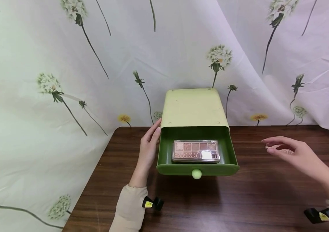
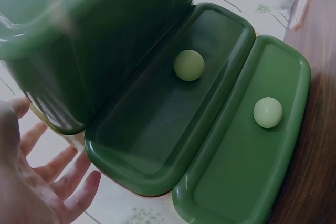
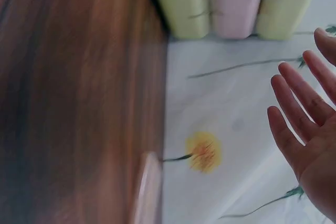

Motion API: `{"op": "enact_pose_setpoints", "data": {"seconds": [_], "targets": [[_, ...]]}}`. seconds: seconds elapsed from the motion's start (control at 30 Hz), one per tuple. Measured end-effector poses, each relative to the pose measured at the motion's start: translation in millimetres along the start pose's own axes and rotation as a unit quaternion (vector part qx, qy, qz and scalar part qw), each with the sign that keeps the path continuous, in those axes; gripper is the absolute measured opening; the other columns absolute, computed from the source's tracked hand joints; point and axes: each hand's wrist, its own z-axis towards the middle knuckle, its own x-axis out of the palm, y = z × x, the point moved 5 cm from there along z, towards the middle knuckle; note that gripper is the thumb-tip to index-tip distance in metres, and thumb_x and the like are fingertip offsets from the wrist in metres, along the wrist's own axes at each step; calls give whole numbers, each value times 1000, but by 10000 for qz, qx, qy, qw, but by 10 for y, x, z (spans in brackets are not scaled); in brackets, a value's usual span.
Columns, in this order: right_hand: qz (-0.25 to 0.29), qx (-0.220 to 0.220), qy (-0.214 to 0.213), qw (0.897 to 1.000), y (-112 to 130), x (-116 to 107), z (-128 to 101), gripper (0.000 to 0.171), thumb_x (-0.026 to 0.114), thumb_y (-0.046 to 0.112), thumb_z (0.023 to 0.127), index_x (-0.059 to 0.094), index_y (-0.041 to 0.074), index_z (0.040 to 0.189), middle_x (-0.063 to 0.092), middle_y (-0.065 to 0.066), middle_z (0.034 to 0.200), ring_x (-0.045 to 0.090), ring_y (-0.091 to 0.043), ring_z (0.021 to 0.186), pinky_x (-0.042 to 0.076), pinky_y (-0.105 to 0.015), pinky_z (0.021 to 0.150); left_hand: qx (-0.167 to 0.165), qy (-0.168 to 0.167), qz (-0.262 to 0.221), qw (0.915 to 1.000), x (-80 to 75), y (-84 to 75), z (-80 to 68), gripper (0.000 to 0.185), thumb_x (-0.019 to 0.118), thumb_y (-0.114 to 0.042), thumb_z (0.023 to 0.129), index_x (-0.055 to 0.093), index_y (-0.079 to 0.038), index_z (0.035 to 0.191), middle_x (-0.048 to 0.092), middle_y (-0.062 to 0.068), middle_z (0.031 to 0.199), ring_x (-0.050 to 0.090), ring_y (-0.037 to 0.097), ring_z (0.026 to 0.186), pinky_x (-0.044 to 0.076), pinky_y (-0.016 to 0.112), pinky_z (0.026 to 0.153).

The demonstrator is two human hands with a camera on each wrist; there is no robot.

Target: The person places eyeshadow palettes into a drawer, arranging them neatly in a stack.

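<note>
A stacked drawer box [image 1: 194, 108] with a pale yellow-green top stands on the table, its green top drawer [image 1: 197, 170] pulled out. Inside that drawer lies an eyeshadow palette [image 1: 195, 151] with a clear lid. My left hand [image 1: 148, 148] rests against the box's left side; the left wrist view shows its fingers [image 2: 52, 169] spread near the edges of the tiers. Off to the right, my right hand [image 1: 296, 149] hovers over the table with extended fingers and nothing in its palm. Under it, partly hidden, lies a flat pinkish patterned thing [image 1: 286, 150].
Two lower drawers with round knobs, a dark green one [image 2: 157, 119] and a lighter one [image 2: 236, 156], are pushed in below. The wood-grain table [image 1: 257, 196] ends at a white dandelion-print cloth [image 1: 118, 58] hanging behind it.
</note>
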Motion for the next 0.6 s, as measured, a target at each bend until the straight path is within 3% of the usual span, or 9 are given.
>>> {"op": "enact_pose_setpoints", "data": {"seconds": [0.17,0.33,0.47,0.6], "targets": [[-72,2,-219,9997,-238,-49,-7,27,68,14,95,69,9,121,69,19,110,67,-2,88,51,-16,69,6,5,39,10000,0,-4,-3,41,50,-27,105,53,-17,145,52,0,145,54,18,123,49,27,87],[-473,169,-634,9967,-471,-170,-10,26,71,21,94,71,10,118,62,30,105,60,8,84,45,-11,66,-10,-12,74,10000,2,-11,-12,40,50,-26,105,54,-18,145,53,0,144,55,17,121,50,34,88],[-612,340,-599,9957,-622,-227,-8,30,71,25,93,70,9,118,60,34,103,59,10,83,45,-13,64,-19,-26,100,9999,1,-14,-8,40,50,-27,105,54,-18,145,54,0,144,56,17,118,50,36,88],[-767,388,-610,9944,-728,-256,6,30,73,24,92,70,7,116,58,35,100,58,11,80,44,-13,62,-11,-13,125,9999,2,-21,-3,41,50,-28,105,54,-18,145,54,1,144,56,17,118,50,30,85]]}}
